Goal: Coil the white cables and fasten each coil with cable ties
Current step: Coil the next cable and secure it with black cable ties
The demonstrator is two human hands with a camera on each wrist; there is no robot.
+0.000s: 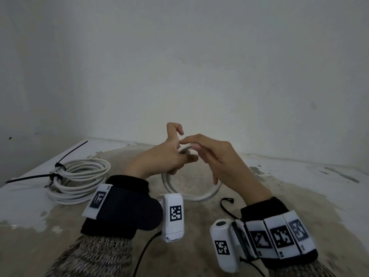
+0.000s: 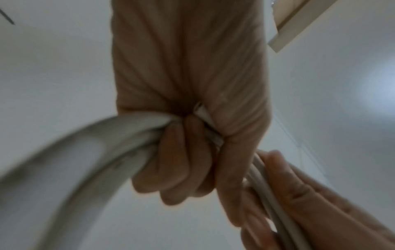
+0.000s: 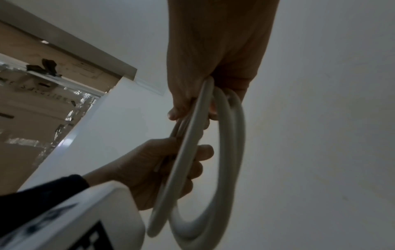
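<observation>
A small coil of white cable (image 1: 191,194) hangs upright above the table between both hands. My left hand (image 1: 165,156) grips the coil's upper left side, its fingers (image 2: 183,165) curled round the bundled strands (image 2: 102,148). My right hand (image 1: 211,156) pinches the top of the same coil (image 3: 233,152) between thumb and fingers (image 3: 177,111), right beside the left hand (image 3: 145,169). A second, larger white cable coil (image 1: 79,180) lies flat at the left, bound by two black cable ties (image 1: 58,166) with long tails sticking out.
A loose black tie-like strip (image 1: 227,200) lies on the table just ahead of my right wrist. The worn tabletop (image 1: 279,186) runs back to a white wall close behind the hands. Its left edge is near the bound coil.
</observation>
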